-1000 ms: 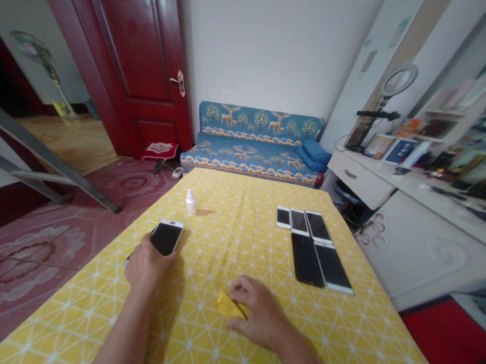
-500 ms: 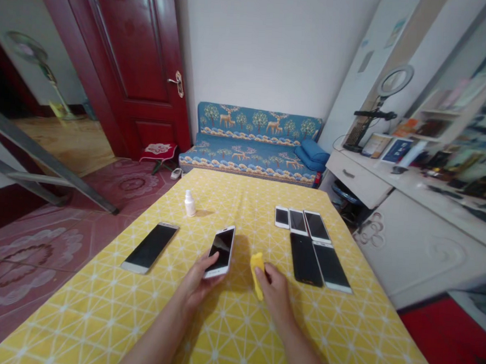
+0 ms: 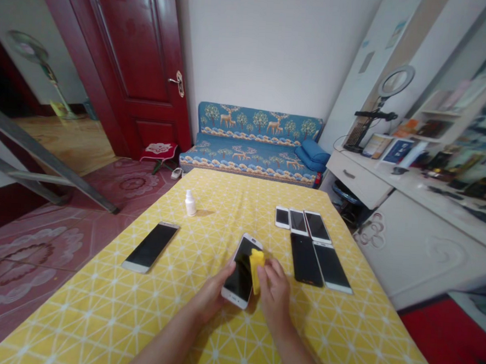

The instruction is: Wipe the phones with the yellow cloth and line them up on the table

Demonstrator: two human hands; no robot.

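My left hand [image 3: 216, 290] grips a white smartphone [image 3: 239, 275] by its left edge, its dark screen tilted up toward me above the table. A folded yellow cloth [image 3: 257, 268] is pinched in my right hand [image 3: 275, 288] and overlaps the phone's right edge; whether it presses on the glass I cannot tell. Left of my hands lies another smartphone [image 3: 151, 248], dark screen up. To the right rests a group of several phones, among them a black phone [image 3: 305, 260] and a white phone [image 3: 331, 267] side by side.
A white spray bottle [image 3: 190, 203] stands on the far left part of the table, which has a yellow patterned tablecloth [image 3: 107, 311]. Beyond the table is a blue sofa [image 3: 248, 155]. A white desk [image 3: 360, 181] with many items runs along the right.
My left hand has brought the phone to the right and slightly nearer, turning its top leftward to rightward lean. The yellow cloth now meets the phone's right side instead of being apart from it.
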